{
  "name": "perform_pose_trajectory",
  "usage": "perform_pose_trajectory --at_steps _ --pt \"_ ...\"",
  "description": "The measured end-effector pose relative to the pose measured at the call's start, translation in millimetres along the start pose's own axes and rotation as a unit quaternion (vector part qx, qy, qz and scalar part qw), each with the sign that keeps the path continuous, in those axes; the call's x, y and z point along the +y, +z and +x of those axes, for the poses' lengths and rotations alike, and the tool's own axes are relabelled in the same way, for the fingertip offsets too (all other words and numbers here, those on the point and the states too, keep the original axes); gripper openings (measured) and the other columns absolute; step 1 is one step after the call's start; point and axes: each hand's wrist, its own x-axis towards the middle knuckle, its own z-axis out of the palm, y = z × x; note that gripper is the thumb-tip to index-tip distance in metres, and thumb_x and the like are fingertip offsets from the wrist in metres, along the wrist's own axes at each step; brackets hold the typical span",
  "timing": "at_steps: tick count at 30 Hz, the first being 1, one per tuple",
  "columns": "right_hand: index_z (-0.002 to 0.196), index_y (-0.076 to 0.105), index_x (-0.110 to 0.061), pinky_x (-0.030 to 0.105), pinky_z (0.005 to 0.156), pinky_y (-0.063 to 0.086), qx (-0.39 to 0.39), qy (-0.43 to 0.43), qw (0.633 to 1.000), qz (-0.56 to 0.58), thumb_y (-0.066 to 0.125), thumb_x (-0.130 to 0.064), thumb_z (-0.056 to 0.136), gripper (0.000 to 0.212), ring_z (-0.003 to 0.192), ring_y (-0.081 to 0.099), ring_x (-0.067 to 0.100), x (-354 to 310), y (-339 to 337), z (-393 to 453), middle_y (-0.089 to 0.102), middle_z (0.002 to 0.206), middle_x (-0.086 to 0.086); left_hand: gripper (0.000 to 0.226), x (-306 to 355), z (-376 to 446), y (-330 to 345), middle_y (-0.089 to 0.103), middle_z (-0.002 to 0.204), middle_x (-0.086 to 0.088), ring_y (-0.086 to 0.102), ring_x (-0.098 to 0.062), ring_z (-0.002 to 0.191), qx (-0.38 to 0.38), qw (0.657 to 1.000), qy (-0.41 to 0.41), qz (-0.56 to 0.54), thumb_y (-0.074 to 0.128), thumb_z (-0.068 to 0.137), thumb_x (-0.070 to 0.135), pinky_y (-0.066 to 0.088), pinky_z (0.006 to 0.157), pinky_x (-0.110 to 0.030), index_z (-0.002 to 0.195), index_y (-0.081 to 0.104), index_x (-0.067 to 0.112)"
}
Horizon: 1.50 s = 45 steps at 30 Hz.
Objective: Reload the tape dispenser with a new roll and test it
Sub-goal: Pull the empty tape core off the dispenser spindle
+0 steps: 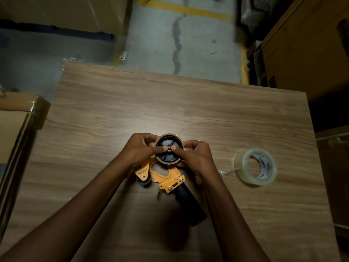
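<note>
An orange tape dispenser (166,175) with a black handle lies flat on the wooden table (170,103). An empty brown cardboard core (160,139) rings its black spool hub (169,149). My left hand (140,150) grips the core's left side, thumb pressed near the hub's centre. My right hand (196,157) grips the right side, thumb also near the centre. A new clear tape roll (255,166) lies flat on the table to the right, apart from my hands, with a crumpled loose end trailing left.
An open cardboard box (17,118) stands against the table's left edge. Large cartons (306,46) are stacked at the right and far left. Grey concrete floor with yellow lines (181,10) lies beyond the table's far edge.
</note>
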Motion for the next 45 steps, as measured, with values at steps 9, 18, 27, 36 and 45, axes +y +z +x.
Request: perform_pose_trajectory --at_steps 9,18,27,36,45 --pt "0.11 0.071 0.001 0.03 0.05 0.062 -0.012 0.008 1.0 -0.009 0.085 -0.014 0.087 0.031 0.061 0.075 0.019 1 5 -1 0.077 0.101 0.024 0.031 7 -2 2 0.082 0.101 -0.009 0.079 -0.017 0.09 0.005 1.0 -0.002 0.028 0.087 0.086 0.011 0.056 0.062 -0.013 0.116 0.079 0.009" --pt "0.093 0.073 -0.026 0.05 0.087 0.065 0.014 -0.036 0.999 -0.027 0.082 -0.045 0.06 0.038 0.092 0.078 0.023 11 21 0 0.08 0.095 0.002 0.03 2 -15 4 0.082 0.105 -0.009 0.079 -0.025 0.101 0.06 0.998 0.003 -0.015 0.086 0.085 0.006 0.064 0.093 -0.044 0.115 0.079 0.009" --pt "0.108 0.076 -0.007 0.059 0.09 0.064 -0.048 -0.02 0.994 0.095 0.079 -0.025 0.093 0.023 0.1 0.079 0.036 13 17 -10 0.079 0.106 0.021 0.022 -1 -20 -4 0.082 0.102 -0.009 0.079 -0.026 0.099 0.07 0.997 0.014 -0.019 0.086 0.086 0.01 0.065 0.084 -0.041 0.107 0.079 0.015" --pt "0.106 0.074 -0.013 0.056 0.088 0.065 -0.049 -0.02 0.995 0.087 0.08 -0.022 0.092 0.018 0.099 0.079 0.036 9 20 -13 0.077 0.106 0.02 0.025 -2 -23 -7 0.078 0.106 -0.005 0.076 -0.017 0.099 0.062 0.997 0.036 -0.018 0.081 0.09 0.007 0.061 0.072 -0.023 0.112 0.075 0.017" --pt "0.108 0.071 -0.021 0.046 0.082 0.067 -0.023 -0.05 0.998 0.021 0.086 -0.022 0.083 0.029 0.091 0.08 0.029 11 28 -6 0.077 0.098 0.016 0.032 2 -21 -16 0.078 0.108 -0.004 0.074 -0.005 0.085 0.009 0.999 0.041 -0.003 0.082 0.09 0.007 0.053 0.059 -0.01 0.12 0.074 0.014"
